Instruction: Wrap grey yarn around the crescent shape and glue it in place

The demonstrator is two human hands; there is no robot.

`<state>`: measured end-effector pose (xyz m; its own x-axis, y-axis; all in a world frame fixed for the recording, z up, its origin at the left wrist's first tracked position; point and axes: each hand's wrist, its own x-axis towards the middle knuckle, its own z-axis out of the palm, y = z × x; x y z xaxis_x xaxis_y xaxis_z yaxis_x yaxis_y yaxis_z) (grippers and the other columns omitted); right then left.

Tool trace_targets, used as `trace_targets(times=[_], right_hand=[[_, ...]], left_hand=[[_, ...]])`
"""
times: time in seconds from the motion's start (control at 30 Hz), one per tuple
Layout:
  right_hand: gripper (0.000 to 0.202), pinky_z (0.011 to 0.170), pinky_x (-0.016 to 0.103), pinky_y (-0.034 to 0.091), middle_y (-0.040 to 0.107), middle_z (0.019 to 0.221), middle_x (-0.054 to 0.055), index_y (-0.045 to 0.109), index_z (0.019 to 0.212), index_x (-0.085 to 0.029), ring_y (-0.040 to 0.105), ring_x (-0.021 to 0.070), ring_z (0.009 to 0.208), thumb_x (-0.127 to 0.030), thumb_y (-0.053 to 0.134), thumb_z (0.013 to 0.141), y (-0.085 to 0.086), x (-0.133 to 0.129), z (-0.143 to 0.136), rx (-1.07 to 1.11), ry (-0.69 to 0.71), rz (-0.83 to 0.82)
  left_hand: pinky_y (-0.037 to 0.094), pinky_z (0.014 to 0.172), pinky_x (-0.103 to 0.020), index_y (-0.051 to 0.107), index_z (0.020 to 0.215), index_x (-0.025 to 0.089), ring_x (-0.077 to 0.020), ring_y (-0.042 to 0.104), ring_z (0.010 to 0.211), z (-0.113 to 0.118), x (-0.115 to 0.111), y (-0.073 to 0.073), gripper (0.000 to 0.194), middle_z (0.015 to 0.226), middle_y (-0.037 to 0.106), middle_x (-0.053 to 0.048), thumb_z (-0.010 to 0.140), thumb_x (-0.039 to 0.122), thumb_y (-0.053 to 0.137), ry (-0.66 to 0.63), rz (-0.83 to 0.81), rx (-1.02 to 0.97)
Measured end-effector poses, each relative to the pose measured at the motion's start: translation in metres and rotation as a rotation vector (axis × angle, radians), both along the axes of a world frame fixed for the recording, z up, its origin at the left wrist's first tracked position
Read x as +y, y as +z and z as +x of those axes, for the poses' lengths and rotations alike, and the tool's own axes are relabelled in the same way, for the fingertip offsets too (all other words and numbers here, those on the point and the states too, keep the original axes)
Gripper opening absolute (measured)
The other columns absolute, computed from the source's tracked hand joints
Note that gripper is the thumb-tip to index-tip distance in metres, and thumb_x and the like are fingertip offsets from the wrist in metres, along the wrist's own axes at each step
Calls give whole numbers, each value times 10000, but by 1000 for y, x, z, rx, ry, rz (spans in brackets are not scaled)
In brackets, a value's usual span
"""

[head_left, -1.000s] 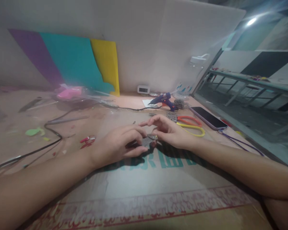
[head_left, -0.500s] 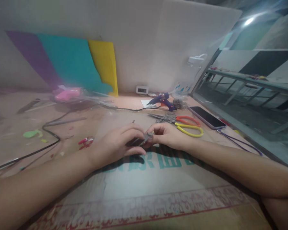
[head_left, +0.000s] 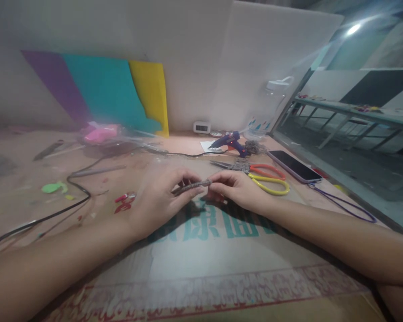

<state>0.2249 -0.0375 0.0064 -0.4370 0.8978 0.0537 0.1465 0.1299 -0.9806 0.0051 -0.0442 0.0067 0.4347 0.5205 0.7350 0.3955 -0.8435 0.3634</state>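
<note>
A thin dark grey rod-like piece [head_left: 194, 184] is held level between my two hands, above a printed cardboard sheet [head_left: 221, 259]. My left hand [head_left: 169, 194] pinches its left part between thumb and fingers. With thumb and fingertips, my right hand [head_left: 233, 188] grips the right end. Blur and fingers hide what exactly the piece is. Just beyond my right hand lie scissors [head_left: 270, 184] with one orange and one yellow handle. A tangle of grey wire or yarn [head_left: 242, 165] rests over their blades.
A blue glue gun [head_left: 226, 141], a small white digital clock [head_left: 201, 128] and a clear bottle [head_left: 272, 105] stand at the back. A phone [head_left: 293, 165] lies right. Black cable [head_left: 77, 179], red scraps [head_left: 124, 203] and a pink item in plastic [head_left: 102, 133] are left.
The grey piece has turned from a slanted pose to nearly level. My left fingers have closed in around it. The whole view has shifted slightly.
</note>
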Motion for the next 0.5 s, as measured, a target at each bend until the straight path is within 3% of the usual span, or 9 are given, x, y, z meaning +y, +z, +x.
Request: trace_targets(times=[0.2,0.33,0.5], right_hand=[[420,576,233,508,616,702,-34,527,1317,-224,634,113,633,-217,607,905,9,-12,4,-60,52,211],[401,675,264,556,639,758,-18,511,1323,-232,663,123,709,-151,537,932,13,-21,5,-43,88,350],[266,636,250,587,666,820,-4,540,1175,-204,685,110,678,-149,563,916,11,-24,-1,61,183,199]], left_hand=[[525,739,-261,615,980,192,-132,650,800,0,0,1,76,882,697,-10,906,185,633,-46,33,-19],[544,758,-290,576,994,198,-151,661,873,-2,3,-3,102,931,689,-36,914,136,589,-119,116,20],[553,747,-272,543,1010,216,-141,672,898,-2,7,-6,158,979,686,-41,909,97,567,-186,262,49]])
